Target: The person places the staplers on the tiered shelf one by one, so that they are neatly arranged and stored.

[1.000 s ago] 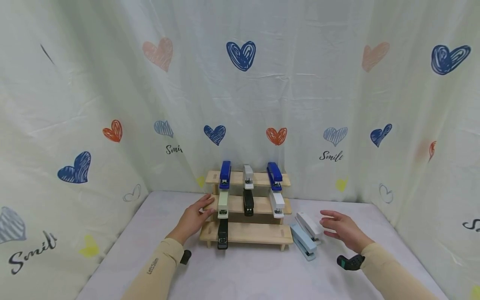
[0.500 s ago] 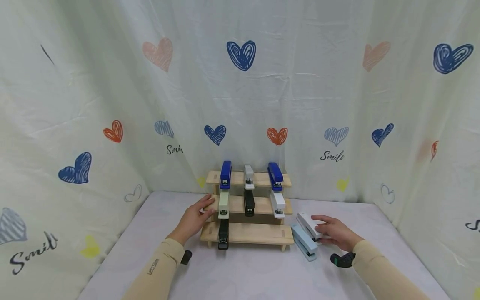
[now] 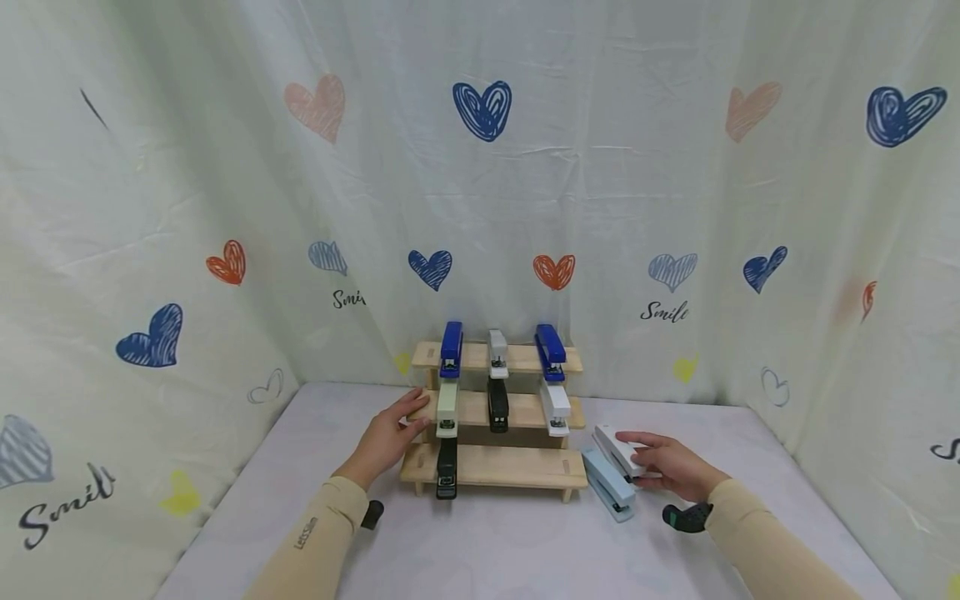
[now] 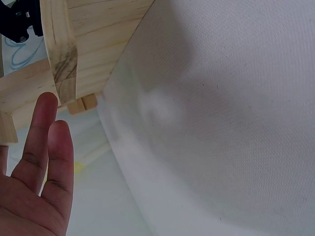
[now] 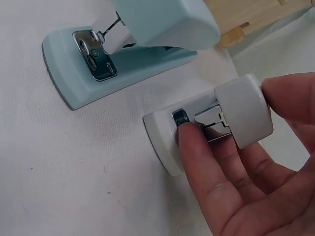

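Note:
My right hand (image 3: pixel 671 463) holds the white stapler (image 3: pixel 613 446) lying on the table right of a three-tier wooden shelf (image 3: pixel 517 467). In the right wrist view, its thumb touches the top cover of this white stapler (image 5: pixel 246 110), while a fingertip lies by the metal plate on the base. A light blue stapler (image 3: pixel 608 485) lies close alongside, nearer the shelf. My left hand (image 3: pixel 385 439) rests at the left end of the shelf's middle tier. The left wrist view shows two fairly straight fingers (image 4: pixel 59 157) by the wooden edge; its thumb is mostly hidden there.
Staplers stand on the shelf: two blue ones (image 3: pixel 452 350) and a grey-white one on top; pale green (image 3: pixel 447 408), black (image 3: pixel 498 406) and white (image 3: pixel 556 408) ones midway; a black one (image 3: pixel 447 468) at bottom left. A curtain with hearts (image 3: pixel 483 192) hangs behind the table.
My right hand has moved left from beside the white stapler and taken hold of it. The left hand stays at the shelf, and the staplers look unmoved.

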`<action>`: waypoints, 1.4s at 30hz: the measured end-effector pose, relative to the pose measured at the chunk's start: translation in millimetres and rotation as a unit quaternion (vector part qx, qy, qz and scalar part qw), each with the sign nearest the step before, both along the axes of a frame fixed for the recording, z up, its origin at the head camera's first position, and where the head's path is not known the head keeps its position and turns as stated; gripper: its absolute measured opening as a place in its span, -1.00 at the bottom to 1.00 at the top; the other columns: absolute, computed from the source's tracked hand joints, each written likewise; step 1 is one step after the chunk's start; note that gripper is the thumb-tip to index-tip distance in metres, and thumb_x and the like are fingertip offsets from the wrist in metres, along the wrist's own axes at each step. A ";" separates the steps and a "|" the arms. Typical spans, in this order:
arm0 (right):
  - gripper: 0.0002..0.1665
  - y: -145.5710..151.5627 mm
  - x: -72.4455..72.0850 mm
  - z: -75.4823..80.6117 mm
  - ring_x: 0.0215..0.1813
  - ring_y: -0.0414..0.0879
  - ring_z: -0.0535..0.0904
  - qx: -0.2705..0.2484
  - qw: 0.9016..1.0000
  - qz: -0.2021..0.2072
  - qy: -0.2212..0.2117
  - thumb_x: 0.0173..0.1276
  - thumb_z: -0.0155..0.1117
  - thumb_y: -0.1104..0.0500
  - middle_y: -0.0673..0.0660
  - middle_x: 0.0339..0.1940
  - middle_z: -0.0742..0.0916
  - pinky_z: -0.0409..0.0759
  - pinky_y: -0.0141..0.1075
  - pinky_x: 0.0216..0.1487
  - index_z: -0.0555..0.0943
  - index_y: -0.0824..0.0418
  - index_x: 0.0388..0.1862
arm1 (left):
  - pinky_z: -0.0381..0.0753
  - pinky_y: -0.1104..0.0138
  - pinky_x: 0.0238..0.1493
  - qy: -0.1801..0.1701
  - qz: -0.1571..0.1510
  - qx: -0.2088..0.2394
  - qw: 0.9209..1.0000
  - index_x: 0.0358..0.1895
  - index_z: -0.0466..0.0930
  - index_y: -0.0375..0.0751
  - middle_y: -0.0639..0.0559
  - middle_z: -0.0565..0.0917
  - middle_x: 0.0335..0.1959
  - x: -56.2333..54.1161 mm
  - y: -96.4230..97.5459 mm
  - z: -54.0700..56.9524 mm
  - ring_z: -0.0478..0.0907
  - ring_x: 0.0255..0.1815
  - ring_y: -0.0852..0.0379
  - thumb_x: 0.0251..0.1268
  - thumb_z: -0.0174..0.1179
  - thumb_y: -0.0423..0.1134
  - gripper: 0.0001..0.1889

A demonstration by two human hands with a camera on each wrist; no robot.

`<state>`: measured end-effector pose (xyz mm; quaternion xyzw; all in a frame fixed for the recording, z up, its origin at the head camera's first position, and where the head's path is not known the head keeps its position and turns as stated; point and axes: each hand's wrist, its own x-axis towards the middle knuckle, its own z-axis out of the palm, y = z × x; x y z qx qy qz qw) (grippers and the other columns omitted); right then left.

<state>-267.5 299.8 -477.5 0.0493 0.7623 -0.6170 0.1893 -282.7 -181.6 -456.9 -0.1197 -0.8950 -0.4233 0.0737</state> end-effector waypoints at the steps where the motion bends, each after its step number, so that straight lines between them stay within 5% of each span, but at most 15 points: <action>1: -0.42 0.4 -0.1 -0.4 0.18 0.21 0.40 -0.005 1.000 0.000 -0.001 0.47 0.10 0.35 0.42 0.44 0.22 0.62 0.01 0.05 0.40 0.25 0.46 | 0.57 0.09 0.05 -0.001 0.000 0.001 1.000 0.39 0.46 -0.23 -0.05 0.29 0.51 0.1 0.0 0.1 0.33 0.41 -0.11 0.45 0.23 -0.20 -0.50; 7: -0.40 1.1 -0.5 -1.5 0.04 0.13 0.43 -0.035 0.999 0.002 -0.006 0.46 0.10 0.36 0.37 0.35 0.26 0.61 0.00 0.07 0.36 0.29 0.48 | 0.57 0.10 0.05 0.000 0.001 0.002 1.000 0.39 0.47 -0.22 -0.01 0.29 0.51 -0.1 -0.3 0.1 0.32 0.42 -0.10 0.45 0.22 -0.20 -0.51; 23: -0.37 1.7 1.3 -4.6 0.18 0.19 0.43 -0.061 0.998 -0.011 -0.012 0.44 0.12 0.39 0.44 0.47 0.16 0.57 0.05 0.12 0.34 0.32 0.49 | 0.58 0.09 0.04 0.002 0.001 0.002 1.000 0.38 0.47 -0.24 -0.09 0.29 0.51 0.7 -0.6 -1.5 0.35 0.40 -0.13 0.45 0.22 -0.20 -0.51; 33: -0.33 11.6 7.4 -3.7 0.41 0.39 0.20 -0.048 0.998 -0.032 -0.004 0.50 0.06 0.36 0.44 0.55 0.07 0.54 0.08 0.15 0.22 0.29 0.56 | 0.57 0.10 0.06 -0.007 0.005 0.006 1.000 0.39 0.47 -0.20 -0.01 0.28 0.52 -0.3 0.9 -2.1 0.34 0.41 -0.08 0.46 0.22 -0.20 -0.51; 42: -0.30 23.9 22.6 13.1 0.47 0.41 0.07 -0.060 0.997 -0.050 0.005 0.52 0.03 0.36 0.47 0.57 -0.04 0.55 0.05 0.15 0.12 0.35 0.58 | 0.57 0.11 0.06 -0.005 0.004 0.004 1.000 0.39 0.47 -0.20 -0.01 0.28 0.52 -1.2 -0.6 -2.3 0.34 0.41 -0.08 0.46 0.22 -0.19 -0.51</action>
